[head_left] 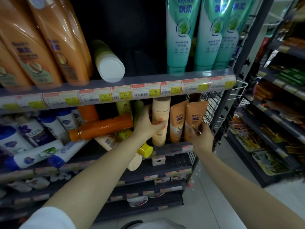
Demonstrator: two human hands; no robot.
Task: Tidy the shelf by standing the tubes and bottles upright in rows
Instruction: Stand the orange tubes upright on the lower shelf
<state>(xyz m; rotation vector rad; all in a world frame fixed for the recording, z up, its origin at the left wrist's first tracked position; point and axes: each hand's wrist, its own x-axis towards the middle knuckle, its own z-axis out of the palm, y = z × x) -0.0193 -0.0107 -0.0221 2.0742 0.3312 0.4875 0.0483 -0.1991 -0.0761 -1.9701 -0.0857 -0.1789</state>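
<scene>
On the middle shelf (171, 148) my left hand (146, 124) grips a tall cream bottle (160, 119) that stands upright. To its right stand two orange Rejoice tubes: the left tube (177, 121) and the right tube (195, 116), whose lower part my right hand (200, 134) holds with curled fingers. Left of my left hand an orange bottle (102, 127) lies on its side across other fallen bottles. A cream bottle (107, 141) and a yellow-capped bottle (145, 150) lie tipped over under my left forearm.
White and blue bottles (38, 154) lie in a heap at the left of the same shelf. Above, orange bottles (49, 47), a fallen white-capped bottle (109, 63) and green Rejoice tubes (179, 35) fill the upper shelf. A wire side rack (214, 106) bounds the shelf's right end; another stocked shelf (277, 121) stands across the aisle.
</scene>
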